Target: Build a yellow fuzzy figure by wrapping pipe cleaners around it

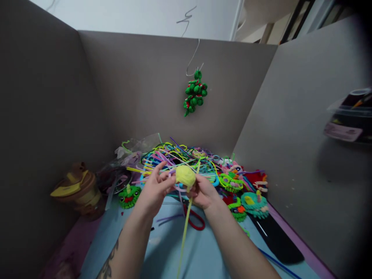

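A yellow-green pipe-cleaner ball (185, 175) is held up between both hands over the light blue table (162, 255). My right hand (204, 193) grips it from below and the right, fingers curled. My left hand (155, 189) pinches at the ball's left side with thumb and fingertips. A loose yellow-green pipe-cleaner tail (184, 232) hangs from the ball down toward me.
A heap of coloured pipe cleaners (177, 157) lies behind the hands. Finished fuzzy figures (252, 201) sit at the right, a green frog figure (129, 195) at the left, and a brown duck-shaped holder (78, 190) beyond it. Grey partition walls enclose the desk; a green ornament (195, 93) hangs on the back wall.
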Demonstrator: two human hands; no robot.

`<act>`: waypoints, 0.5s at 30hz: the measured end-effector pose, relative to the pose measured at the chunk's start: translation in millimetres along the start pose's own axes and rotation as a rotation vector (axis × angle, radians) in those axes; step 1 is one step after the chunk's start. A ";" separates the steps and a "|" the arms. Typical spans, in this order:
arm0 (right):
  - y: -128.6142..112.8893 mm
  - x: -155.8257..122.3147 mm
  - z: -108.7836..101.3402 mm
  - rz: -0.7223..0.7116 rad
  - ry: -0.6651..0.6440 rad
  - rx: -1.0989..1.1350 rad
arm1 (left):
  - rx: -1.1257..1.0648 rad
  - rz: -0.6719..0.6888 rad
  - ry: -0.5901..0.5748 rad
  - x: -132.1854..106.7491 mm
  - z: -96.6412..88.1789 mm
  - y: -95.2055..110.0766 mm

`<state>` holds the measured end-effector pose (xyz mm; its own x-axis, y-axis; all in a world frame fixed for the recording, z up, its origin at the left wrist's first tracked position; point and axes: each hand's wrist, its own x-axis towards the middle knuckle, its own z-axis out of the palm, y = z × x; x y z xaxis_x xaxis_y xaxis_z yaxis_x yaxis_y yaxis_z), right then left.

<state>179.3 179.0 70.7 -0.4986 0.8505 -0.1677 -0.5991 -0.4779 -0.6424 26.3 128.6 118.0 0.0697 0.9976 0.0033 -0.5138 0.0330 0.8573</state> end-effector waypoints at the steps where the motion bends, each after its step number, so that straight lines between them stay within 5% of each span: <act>1: -1.1 -1.8 1.7 -0.005 0.003 0.014 | -0.047 -0.001 0.062 2.6 -1.4 -0.4; 6: -2.4 -6.9 11.1 0.011 -0.005 0.069 | -0.172 -0.079 0.181 7.8 -3.8 0.7; 15: -2.9 -2.4 9.8 0.064 0.063 0.138 | -0.110 -0.108 0.046 2.3 -5.4 3.0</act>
<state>176.1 176.2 80.3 -0.5011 0.8273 -0.2541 -0.6500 -0.5536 -0.5205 20.3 131.3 117.8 0.0916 0.9895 -0.1121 -0.5957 0.1447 0.7900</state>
